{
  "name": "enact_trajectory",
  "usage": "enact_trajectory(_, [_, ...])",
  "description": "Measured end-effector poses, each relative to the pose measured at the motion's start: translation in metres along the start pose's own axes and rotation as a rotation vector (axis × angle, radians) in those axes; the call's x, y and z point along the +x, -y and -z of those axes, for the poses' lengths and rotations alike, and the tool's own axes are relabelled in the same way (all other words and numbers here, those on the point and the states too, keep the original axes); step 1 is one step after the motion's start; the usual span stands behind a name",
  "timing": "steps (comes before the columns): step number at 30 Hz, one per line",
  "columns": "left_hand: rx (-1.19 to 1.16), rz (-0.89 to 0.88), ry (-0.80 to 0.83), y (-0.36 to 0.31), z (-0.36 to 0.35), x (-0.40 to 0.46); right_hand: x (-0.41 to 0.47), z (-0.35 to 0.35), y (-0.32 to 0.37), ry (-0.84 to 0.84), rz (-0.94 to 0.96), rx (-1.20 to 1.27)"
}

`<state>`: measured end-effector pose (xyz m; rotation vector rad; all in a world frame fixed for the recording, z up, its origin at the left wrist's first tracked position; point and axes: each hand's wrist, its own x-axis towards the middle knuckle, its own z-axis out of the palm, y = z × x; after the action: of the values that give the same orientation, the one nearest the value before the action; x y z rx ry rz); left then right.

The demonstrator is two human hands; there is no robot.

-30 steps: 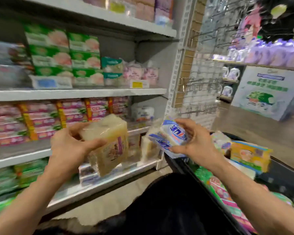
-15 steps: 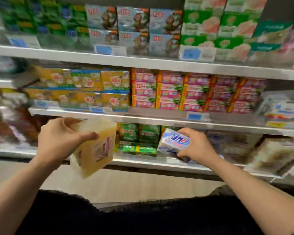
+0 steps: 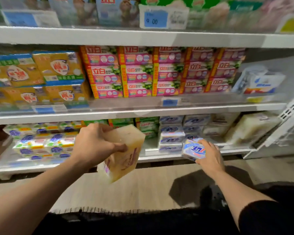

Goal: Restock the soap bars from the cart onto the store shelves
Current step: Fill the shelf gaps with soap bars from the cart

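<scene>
While the right hand [image 3: 209, 156] grips a small blue-and-white wrapped soap bar [image 3: 193, 150] at the lip of the bottom white shelf [image 3: 159, 157], the matching stack of blue-and-white wrapped bars [image 3: 171, 133] sits just up and to the left of it — close, with only a narrow gap showing. That is the relation to watch: the slot lies ahead and slightly left of the right hand, which is clearly the nearer one. The bar's long axis runs roughly left to right, label facing up and toward the camera, much as the stacked ones lie, so I'd judge little turning is needed. The left hand [image 3: 95, 146] is clenched over the top of a pale yellow translucent soap block pack [image 3: 124, 155], held in the air in front of the shelf, long axis tilted steeply downward. Its likely home — the pale clear-wrapped blocks [image 3: 251, 128] at far right — lies well apart, across the other arm.
</scene>
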<state>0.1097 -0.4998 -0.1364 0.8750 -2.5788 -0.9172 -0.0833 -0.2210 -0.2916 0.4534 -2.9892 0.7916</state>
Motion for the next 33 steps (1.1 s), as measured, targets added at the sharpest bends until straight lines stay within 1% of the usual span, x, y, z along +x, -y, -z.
enact_trajectory(5, [-0.028,-0.033,0.122,-0.043,-0.062,0.012,0.032,0.005,-0.045,-0.129,-0.069,-0.096])
enact_trajectory(8, [-0.056,0.01,0.171,-0.048,-0.084,0.019,0.057,0.002,-0.048,-0.155,-0.094,-0.028])
enact_trajectory(11, [-0.116,0.051,0.217,-0.045,-0.096,0.024,0.086,-0.004,-0.04,-0.079,-0.025,0.028])
enact_trajectory(13, [-0.128,0.066,0.225,-0.043,-0.099,0.027,0.103,-0.013,-0.035,0.009,0.03,-0.018])
enact_trajectory(15, [-0.161,0.106,0.219,-0.039,-0.101,0.032,0.111,-0.021,-0.032,0.071,0.011,-0.057])
enact_trajectory(19, [-0.284,0.216,0.207,-0.033,-0.104,0.04,0.116,-0.029,-0.028,0.047,-0.089,-0.016])
enact_trajectory(24, [-0.302,0.232,0.208,-0.031,-0.104,0.046,0.111,-0.031,-0.028,0.054,-0.06,-0.04])
enact_trajectory(26, [-0.324,0.232,0.223,-0.034,-0.104,0.045,0.102,-0.032,-0.029,0.007,-0.068,-0.128])
enact_trajectory(28, [-0.372,0.225,0.237,-0.037,-0.104,0.045,0.094,-0.031,-0.027,-0.057,-0.132,-0.151])
enact_trajectory(30, [-0.42,0.216,0.257,-0.043,-0.107,0.046,0.086,-0.026,-0.021,-0.196,-0.216,-0.049])
enact_trajectory(32, [-0.469,0.214,0.282,-0.049,-0.11,0.047,0.077,-0.017,-0.011,-0.337,-0.225,0.107])
enact_trajectory(33, [-0.496,0.21,0.297,-0.052,-0.111,0.048,0.073,-0.011,-0.002,-0.314,-0.23,0.232])
